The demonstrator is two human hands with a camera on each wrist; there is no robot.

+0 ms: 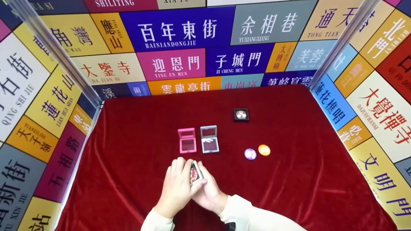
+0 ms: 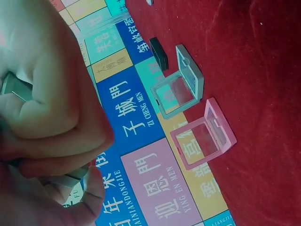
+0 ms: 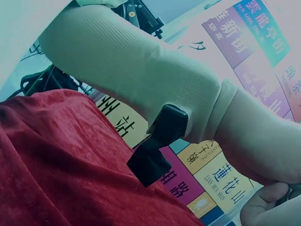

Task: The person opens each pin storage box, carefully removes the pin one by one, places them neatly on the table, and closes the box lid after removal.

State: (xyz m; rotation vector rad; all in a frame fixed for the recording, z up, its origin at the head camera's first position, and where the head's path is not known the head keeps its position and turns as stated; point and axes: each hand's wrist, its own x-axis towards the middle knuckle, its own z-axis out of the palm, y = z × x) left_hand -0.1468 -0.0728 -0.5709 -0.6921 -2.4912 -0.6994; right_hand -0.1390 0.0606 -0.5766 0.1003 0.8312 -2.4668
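Left hand [image 1: 176, 186] and right hand [image 1: 210, 191] grip the case [image 1: 194, 173] between them, near side of the pink compact [image 1: 187, 145]. Left fingers curl close together round it; right holds the opposite side, fingertips hidden. Sleeved forearms [image 1: 257, 215] angle inward.

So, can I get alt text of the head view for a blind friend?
A person's left hand and right hand hold a small pale-edged object above red cloth. Beyond them sit an open pink case and an open grey case; rightward lie a purple disc, orange disc and black square case, with colourful signs around.
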